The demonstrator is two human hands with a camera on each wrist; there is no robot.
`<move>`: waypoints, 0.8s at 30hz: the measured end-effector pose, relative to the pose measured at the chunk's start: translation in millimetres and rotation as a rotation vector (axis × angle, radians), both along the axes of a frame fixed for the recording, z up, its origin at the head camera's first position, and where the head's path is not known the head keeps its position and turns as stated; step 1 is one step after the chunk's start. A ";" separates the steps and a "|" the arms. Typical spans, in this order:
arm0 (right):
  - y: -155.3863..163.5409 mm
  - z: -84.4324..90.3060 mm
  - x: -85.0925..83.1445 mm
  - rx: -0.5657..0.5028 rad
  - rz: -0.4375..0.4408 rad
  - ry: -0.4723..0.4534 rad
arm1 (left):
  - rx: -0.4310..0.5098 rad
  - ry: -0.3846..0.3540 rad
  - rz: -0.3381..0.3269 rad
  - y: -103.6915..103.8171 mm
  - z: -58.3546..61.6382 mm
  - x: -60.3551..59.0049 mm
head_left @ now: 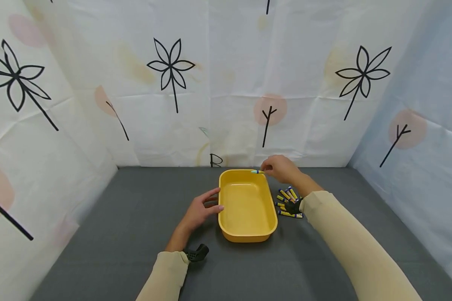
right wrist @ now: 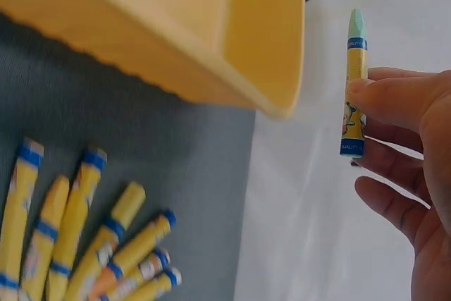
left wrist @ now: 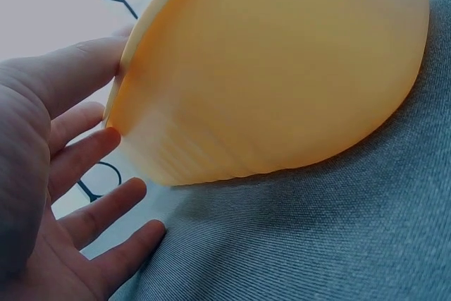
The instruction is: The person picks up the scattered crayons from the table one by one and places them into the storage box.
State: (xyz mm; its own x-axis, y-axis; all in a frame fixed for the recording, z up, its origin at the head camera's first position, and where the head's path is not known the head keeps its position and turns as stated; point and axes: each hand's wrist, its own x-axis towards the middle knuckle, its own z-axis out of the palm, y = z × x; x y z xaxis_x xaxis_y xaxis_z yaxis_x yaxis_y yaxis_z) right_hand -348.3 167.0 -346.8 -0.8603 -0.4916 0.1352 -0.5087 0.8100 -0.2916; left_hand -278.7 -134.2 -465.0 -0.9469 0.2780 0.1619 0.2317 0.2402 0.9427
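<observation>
A yellow plastic tub [head_left: 248,209] stands on the dark grey cloth in the head view. My left hand [head_left: 201,211] is at the tub's left side, fingers spread and fairly straight. In the left wrist view, the thumb and nearest fingertips of the left hand [left wrist: 77,174] meet the rim. My right hand [head_left: 282,169] is above the tub's far right corner, pinching a light green crayon [right wrist: 356,82] between thumb and fingers. The crayon has a yellow and blue wrapper, and its tip points over the rim in the head view.
Several crayons in yellow and blue wrappers [head_left: 289,202] lie in a loose group right of the tub, partly hidden by the right wrist's camera [head_left: 294,206]. A white printed cloth [head_left: 233,129] forms the backdrop behind the grey table surface [head_left: 154,196].
</observation>
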 end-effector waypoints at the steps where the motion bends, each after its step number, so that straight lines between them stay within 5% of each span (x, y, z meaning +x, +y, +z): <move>1: -3.6 -1.5 -1.3 0.000 -0.002 -0.006 | -0.001 0.002 0.008 -0.2 -0.3 0.0; 14: -54.3 -28.5 -11.7 0.066 0.008 -0.076 | 0.029 -0.001 0.020 -1.9 -3.0 -0.2; 24: -72.6 -55.1 -15.2 0.113 -0.065 -0.100 | 0.020 -0.015 0.013 -1.9 -3.1 -2.3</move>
